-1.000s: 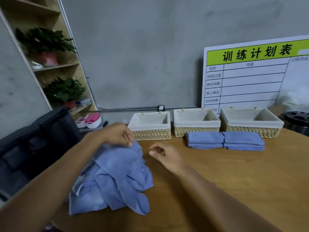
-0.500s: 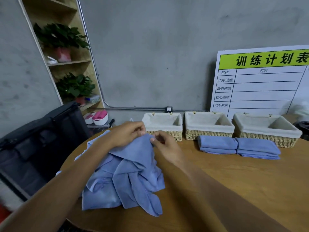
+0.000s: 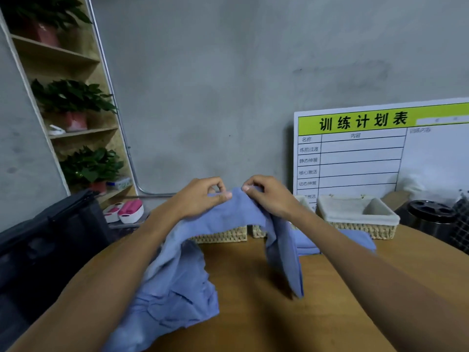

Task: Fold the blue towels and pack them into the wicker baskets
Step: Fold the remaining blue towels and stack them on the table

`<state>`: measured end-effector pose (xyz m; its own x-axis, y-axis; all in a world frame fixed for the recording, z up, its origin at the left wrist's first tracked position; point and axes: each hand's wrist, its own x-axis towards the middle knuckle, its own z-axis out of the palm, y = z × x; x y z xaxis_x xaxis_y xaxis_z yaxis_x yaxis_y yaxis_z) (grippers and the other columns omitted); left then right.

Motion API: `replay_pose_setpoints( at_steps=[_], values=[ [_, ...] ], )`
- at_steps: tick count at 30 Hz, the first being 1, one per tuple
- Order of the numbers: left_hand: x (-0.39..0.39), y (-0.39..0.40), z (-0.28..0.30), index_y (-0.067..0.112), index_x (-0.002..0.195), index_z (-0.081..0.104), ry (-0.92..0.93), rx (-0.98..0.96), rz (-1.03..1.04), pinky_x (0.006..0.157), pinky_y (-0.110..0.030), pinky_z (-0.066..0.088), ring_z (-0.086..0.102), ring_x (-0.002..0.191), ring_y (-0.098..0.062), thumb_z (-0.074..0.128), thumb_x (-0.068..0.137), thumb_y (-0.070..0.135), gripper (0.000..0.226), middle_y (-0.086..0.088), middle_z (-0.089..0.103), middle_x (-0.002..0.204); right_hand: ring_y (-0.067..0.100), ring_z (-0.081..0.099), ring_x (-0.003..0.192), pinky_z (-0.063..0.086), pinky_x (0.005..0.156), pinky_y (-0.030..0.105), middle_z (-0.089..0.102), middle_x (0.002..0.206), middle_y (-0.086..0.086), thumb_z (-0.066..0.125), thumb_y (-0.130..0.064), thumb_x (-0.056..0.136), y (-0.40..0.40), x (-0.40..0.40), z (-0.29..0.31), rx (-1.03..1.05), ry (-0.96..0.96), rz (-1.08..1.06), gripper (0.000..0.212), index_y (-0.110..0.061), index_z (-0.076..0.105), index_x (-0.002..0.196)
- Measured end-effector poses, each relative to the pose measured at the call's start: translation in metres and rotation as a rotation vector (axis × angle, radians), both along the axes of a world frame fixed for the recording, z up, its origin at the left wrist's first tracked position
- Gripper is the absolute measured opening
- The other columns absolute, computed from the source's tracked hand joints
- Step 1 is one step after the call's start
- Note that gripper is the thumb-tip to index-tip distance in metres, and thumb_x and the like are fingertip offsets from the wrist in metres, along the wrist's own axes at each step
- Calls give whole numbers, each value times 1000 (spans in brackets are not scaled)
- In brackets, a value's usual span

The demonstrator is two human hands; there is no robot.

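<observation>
Wooden table [image 3: 253, 313] fills the lower frame, curved edge running 7 to 9 o'clock on the left, far edge at the grey wall; bare wood open at 5–6 o'clock between the forearms and out to 4 o'clock

Black bag [image 3: 45, 245] just off the table edge at 9 o'clock. Shelf unit [image 3: 83, 138] with potted plants at 10–11 o'clock. Whiteboard chart [image 3: 380, 153] leaning on the wall at 2–3 o'clock

Blue towel pile [image 3: 175, 288] at 7 o'clock, spilling toward the near table edge. One towel [image 3: 236, 212] lifted off it at centre, top edge held up, right end draping down to the tabletop at 5 o'clock

Baskets along the far edge: right basket [image 3: 355, 217] at 3 o'clock fully visible, left basket [image 3: 223, 235] and the one beside it mostly hidden behind the towel. Folded towels [image 3: 360, 240] in front of the right basket, partly covered by the right forearm. Dark round container [image 3: 431, 217] at 3 o'clock near the right edge

Left hand [image 3: 200, 199] pinches the towel's top edge, thumb against forefinger. Right hand [image 3: 266, 194] pinches the same edge just beside it; hands near, not touching
</observation>
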<state>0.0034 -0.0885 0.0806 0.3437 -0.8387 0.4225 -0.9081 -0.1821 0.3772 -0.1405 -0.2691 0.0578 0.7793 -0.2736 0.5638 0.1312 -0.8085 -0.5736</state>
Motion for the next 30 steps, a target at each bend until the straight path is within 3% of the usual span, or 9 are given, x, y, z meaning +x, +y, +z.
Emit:
replay_pose_setpoints(
  at_steps=[3, 5, 9, 13, 17, 20, 24, 28, 30],
  values=[
    [-18, -26, -13, 32, 86, 53, -65, 79, 3, 57, -32, 36, 43, 57, -10, 70, 87, 52, 27, 5, 52, 63, 19, 49, 74, 32, 62, 17, 53, 71, -6, 65, -26, 95, -21, -28, -10, -218, 98, -48, 21, -13, 62, 79],
    [-27, -42, -27, 35, 81, 49, -42, 135, -18, 58, -33, 38, 44, 59, -10, 73, 79, 53, 30, 8, 53, 64, 20, 43, 67, 27, 59, 26, 44, 63, -6, 67, -31, 94, -35, -43, -23, -260, 186, -80, 34, -17, 50, 68],
    [-44, -69, -53, 24, 77, 51, -12, 231, -67, 58, -31, 35, 42, 59, -7, 79, 74, 40, 33, 9, 53, 67, 27, 56, 76, 43, 69, 41, 61, 79, 13, 63, -57, 84, -51, -66, -51, -188, 337, -55, 55, -2, 62, 85],
    [-52, -82, -70, 36, 88, 57, 36, 275, -81, 71, -37, 50, 59, 78, -11, 72, 72, 43, 23, 10, 63, 82, 12, 46, 66, 37, 63, 30, 49, 70, 1, 56, -55, 95, -52, -79, -64, 26, 362, -24, 49, -10, 52, 77],
    [-56, -85, -79, 35, 99, 67, 76, 318, -172, 81, -36, 53, 63, 90, -14, 63, 73, 42, 27, 10, 68, 95, 25, 52, 75, 42, 72, 39, 58, 82, 16, 46, -33, 105, -58, -81, -72, 123, 279, -58, 41, 2, 57, 86],
    [-61, -90, -82, 21, 93, 66, 134, 298, -196, 76, -39, 49, 57, 81, -16, 66, 74, 24, 19, 2, 65, 89, 26, 59, 82, 45, 75, 32, 66, 91, 18, 52, -16, 101, -62, -81, -73, 105, 238, -64, 23, 1, 62, 90],
    [-66, -91, -82, 14, 81, 57, 334, 272, -204, 64, -26, 39, 45, 67, -10, 74, 79, 14, 17, 3, 53, 71, -2, 51, 71, 37, 66, 12, 58, 78, -8, 53, -7, 98, -58, -82, -71, 73, 131, -67, 16, -11, 57, 84],
    [-82, -93, -76, 19, 73, 54, 597, 128, -167, 60, -16, 37, 45, 61, -4, 64, 98, 27, 28, 10, 50, 65, 3, 49, 69, 37, 65, 13, 60, 77, 1, 53, -12, 100, -56, -82, -68, 45, 45, -86, 13, -11, 57, 88],
    [-87, -94, -72, 22, 72, 61, 668, 4, -98, 66, -20, 41, 51, 63, -2, 53, 103, 32, 34, 12, 59, 67, 7, 49, 69, 37, 66, 20, 60, 76, -1, 55, -14, 99, -56, -84, -62, -5, 48, -95, 12, -10, 60, 89]
  ],
)
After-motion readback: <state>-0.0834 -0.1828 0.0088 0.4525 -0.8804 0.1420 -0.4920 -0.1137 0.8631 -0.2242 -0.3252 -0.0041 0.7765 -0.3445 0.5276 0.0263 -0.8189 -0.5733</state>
